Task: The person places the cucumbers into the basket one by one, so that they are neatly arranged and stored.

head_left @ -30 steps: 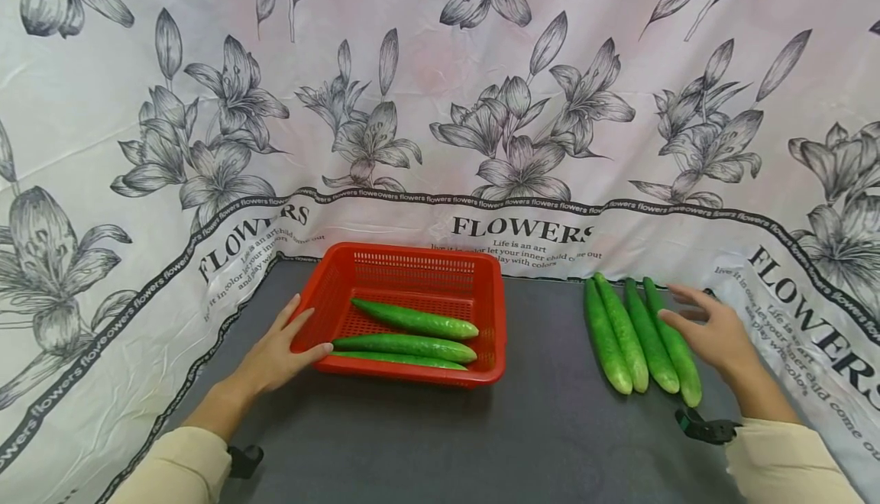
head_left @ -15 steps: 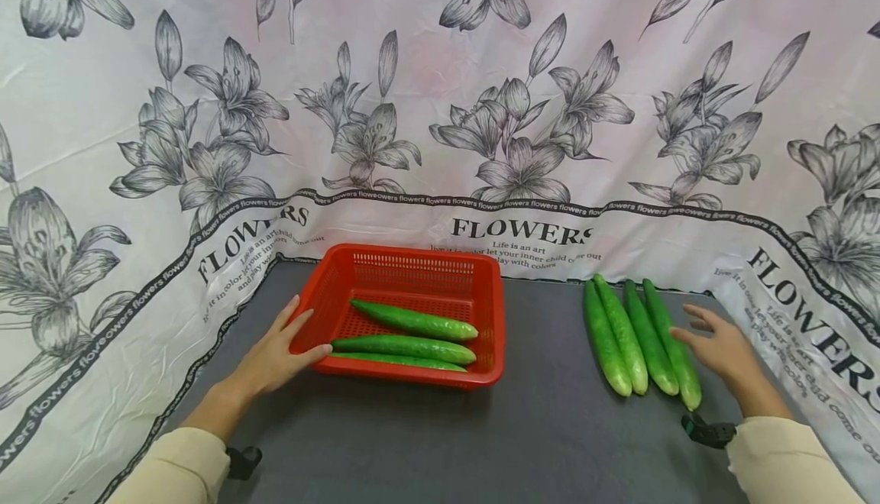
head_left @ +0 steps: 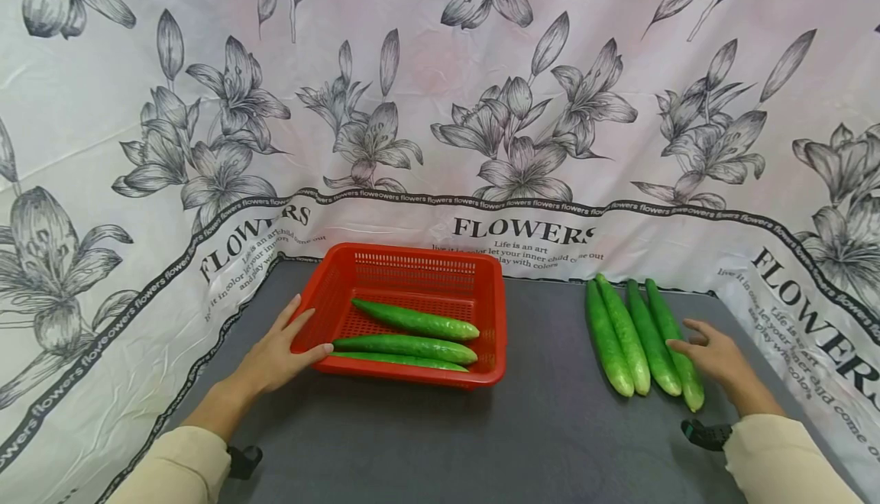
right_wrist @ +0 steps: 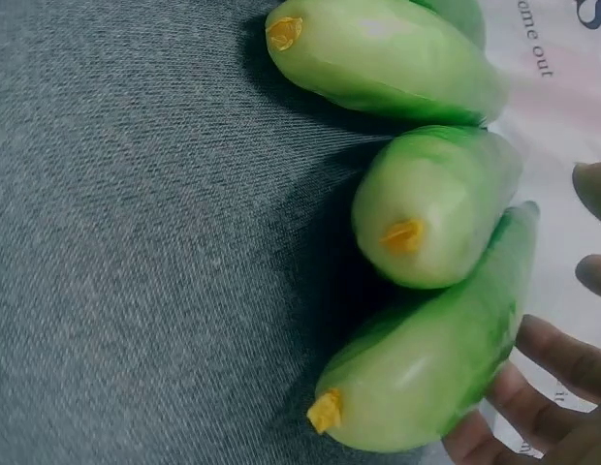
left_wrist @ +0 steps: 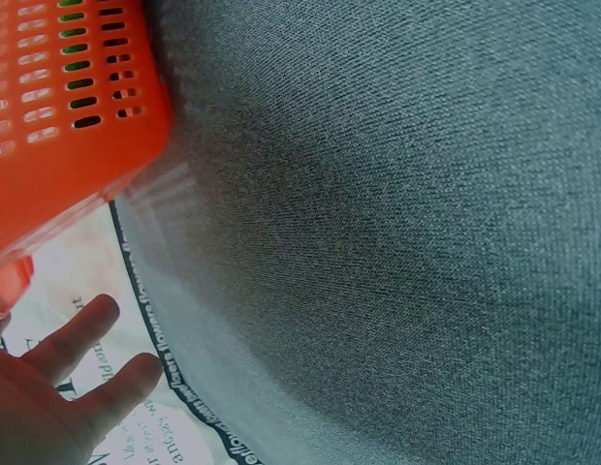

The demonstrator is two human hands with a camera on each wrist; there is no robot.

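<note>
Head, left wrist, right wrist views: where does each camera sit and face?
Head: worn on the head, facing forward and down at the red perforated plastic basket and long green cucumbers; left grip, right grip and cream sleeves show.
Left wrist: worn there, facing the basket's side and grey woven surface; part of the left grip shows.
Right wrist: worn there, facing cucumber ends; part of the right grip shows.
Shared: head and left wrist show the basket.
</note>
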